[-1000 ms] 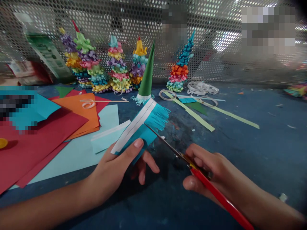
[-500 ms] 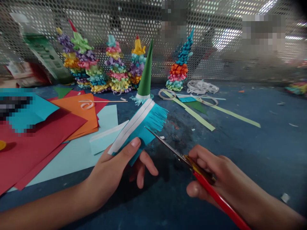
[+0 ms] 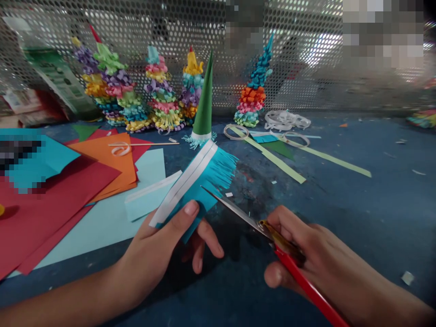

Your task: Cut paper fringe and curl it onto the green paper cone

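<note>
Two bare hands above a dark blue table (image 3: 357, 204). In the left hand (image 3: 163, 245), narrowed in a pinch, a blue paper (image 3: 190, 190), thumb flat on the front, other fingers partly hidden behind and below. Along its upper left edge, a white band (image 3: 184, 183); at the upper right, a cut fringe (image 3: 225, 168); toward the thumb, uncut blue. In the right hand (image 3: 316, 245), curled closed around the red handles, scissors (image 3: 306, 281), slanting up and left, with the tip over the blue paper just beside the fringe. Too unclear to tell: contact between tip and paper.

Just beyond the blue paper, upright, a green cone (image 3: 204, 109) with a pale fringed base. Farther back, before a metal mesh (image 3: 129, 27), four colorful ruffled cones (image 3: 163, 97) to the left and one ruffled tower (image 3: 252, 97) to the right. At far left, a tilted bottle (image 3: 61, 81).

On the table at left, red sheets (image 3: 68, 195), orange sheets (image 3: 112, 159) under a thin stick (image 3: 146, 144), and a light blue sheet (image 3: 85, 236) beneath a folded strip (image 3: 150, 197). To the right of the green cone, a ring (image 3: 238, 138), light green strips (image 3: 282, 167) and a tangle of white ribbon (image 3: 286, 119).
</note>
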The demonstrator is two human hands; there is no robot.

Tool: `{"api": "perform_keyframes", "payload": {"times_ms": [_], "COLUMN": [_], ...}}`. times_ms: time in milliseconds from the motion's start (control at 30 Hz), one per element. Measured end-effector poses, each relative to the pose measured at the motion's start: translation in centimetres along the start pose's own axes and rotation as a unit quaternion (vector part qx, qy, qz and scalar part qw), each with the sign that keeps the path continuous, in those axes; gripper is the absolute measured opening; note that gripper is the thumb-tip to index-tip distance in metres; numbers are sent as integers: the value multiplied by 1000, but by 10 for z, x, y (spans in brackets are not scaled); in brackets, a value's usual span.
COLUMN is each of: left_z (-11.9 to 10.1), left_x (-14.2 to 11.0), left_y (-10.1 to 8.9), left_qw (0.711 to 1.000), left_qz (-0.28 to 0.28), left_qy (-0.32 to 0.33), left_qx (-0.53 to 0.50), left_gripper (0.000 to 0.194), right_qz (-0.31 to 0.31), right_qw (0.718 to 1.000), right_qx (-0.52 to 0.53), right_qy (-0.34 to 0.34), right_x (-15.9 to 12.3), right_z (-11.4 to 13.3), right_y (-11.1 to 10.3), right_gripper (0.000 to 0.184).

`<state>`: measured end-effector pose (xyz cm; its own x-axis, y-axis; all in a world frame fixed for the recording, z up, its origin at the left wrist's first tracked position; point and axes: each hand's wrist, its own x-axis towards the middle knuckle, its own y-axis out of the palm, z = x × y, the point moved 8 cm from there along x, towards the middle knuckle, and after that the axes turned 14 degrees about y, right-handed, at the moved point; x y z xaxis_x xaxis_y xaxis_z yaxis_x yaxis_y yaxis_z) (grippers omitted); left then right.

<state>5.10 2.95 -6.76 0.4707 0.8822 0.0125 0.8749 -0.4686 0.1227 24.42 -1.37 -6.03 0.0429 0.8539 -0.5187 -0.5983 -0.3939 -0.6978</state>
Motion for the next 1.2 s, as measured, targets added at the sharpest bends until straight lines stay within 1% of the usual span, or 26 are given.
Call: {"api": "perform_keyframes", "payload": {"times_ms": [167, 367, 600, 800, 867, 933, 1000, 1033, 1133, 1200], "left_z": [3, 3, 2, -2, -1, -1, 1, 2, 2, 1], "left_x": [-3, -7, -6, -4, -4, -4, -5, -5, -5, -4], "left_y": [-4, -8, -3, 0, 0, 0, -2, -2, -5, -5], "left_qw": [999, 998, 999, 999, 1000, 1000, 1000, 1000, 1000, 1000], "left_qz": [12, 4, 16, 19, 17, 13, 7, 4, -7, -13], "left_qy": [6, 9, 21, 23, 22, 19, 10, 6, 0, 2], "left_qx": [35, 54, 34, 14, 11, 12, 16, 16, 14, 10], "left_gripper": [60, 55, 58, 61, 61, 61, 61, 61, 61, 61], "right_qz": [-1, -10, 4, 29, 27, 34, 44, 47, 18, -5], "right_qw": [1000, 1000, 998, 998, 998, 998, 997, 997, 997, 995], "right_qx": [10, 6, 32, 50, 51, 54, 52, 45, 6, -15], "right_qy": [-14, -24, -45, -41, -37, -26, -24, -34, -79, -100], "right_x": [-2, -3, -1, -3, -3, -3, -3, -4, -9, -12], "right_z": [4, 5, 4, 3, 3, 3, 3, 4, 9, 11], "right_y": [0, -2, 1, 5, 5, 5, 6, 6, 4, 3], "right_gripper": [45, 50, 38, 21, 19, 22, 31, 38, 52, 56]}}
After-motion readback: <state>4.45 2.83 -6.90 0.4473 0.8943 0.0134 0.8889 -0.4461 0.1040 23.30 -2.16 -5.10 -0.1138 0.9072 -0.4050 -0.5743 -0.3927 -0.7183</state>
